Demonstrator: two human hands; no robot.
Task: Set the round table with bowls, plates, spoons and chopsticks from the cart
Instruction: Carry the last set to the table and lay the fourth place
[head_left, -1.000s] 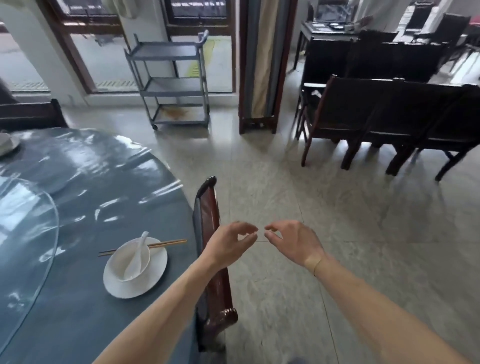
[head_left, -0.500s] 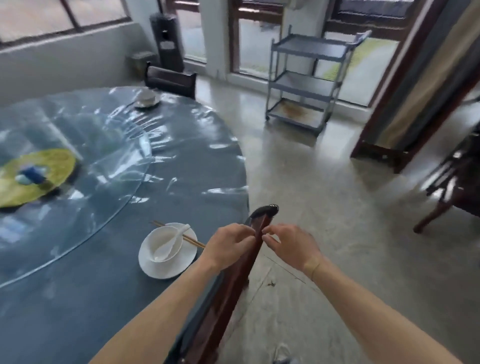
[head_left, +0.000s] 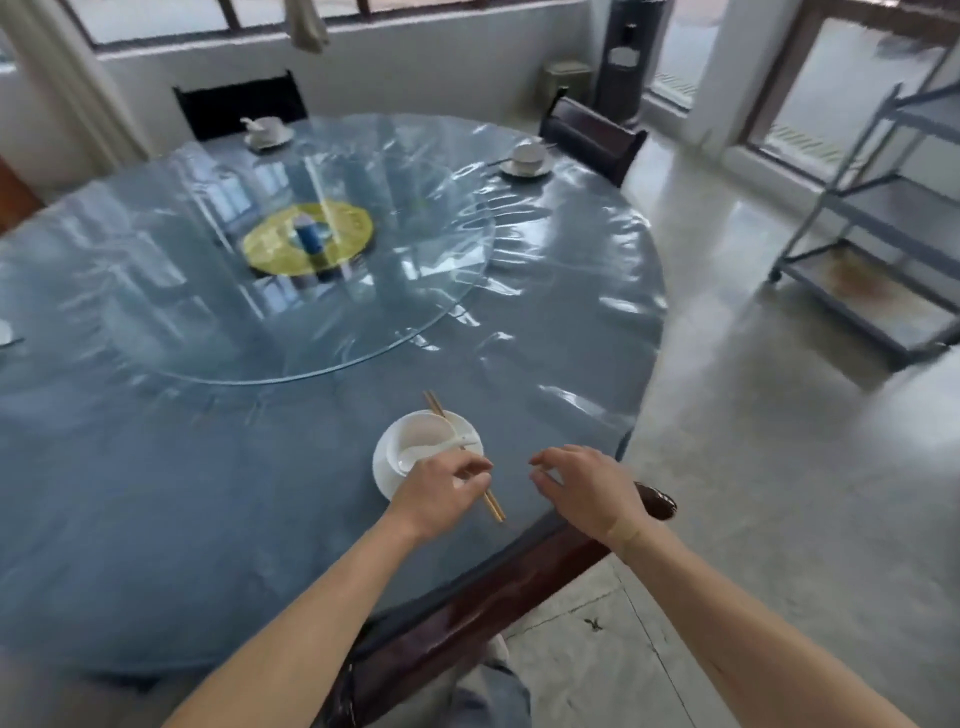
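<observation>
Already, the round bench (head_left: 260, 493) carries several place settings. Nearest the person, a white bowl (head_left: 423, 441) sits on a white plate (head_left: 387, 478), with a white spoon (head_left: 441, 447) lying in the bowl and a pair of chopsticks (head_left: 493, 506) running along the plate's right side, their far tips showing beyond the bowl. Two more bowl-on-plate settings stand at the far edge, one (head_left: 267, 131) in front of a dark chair (head_left: 239, 104) and another (head_left: 527, 158) beside a second chair (head_left: 592, 137). The rim of something white (head_left: 4, 332) shows at the far left edge, too cropped to name.

The left hand (head_left: 441, 491) hovers over the near edge of the plate with fingers curled around the chopsticks' middle; whether it pinches them or only touches them I cannot tell through the blur. The right hand (head_left: 587, 486) floats just right of the chopsticks, fingers loosely curved and apart, holding nothing.

The grey cart (head_left: 883, 208) at the right looks bare on the shelves in view, apart from a rusty stain on its bottom tier. My judgement is that the task is close to done, with this setting getting a final straightening; the near-left stretch of the bench shows no setting, so more may remain.
</observation>
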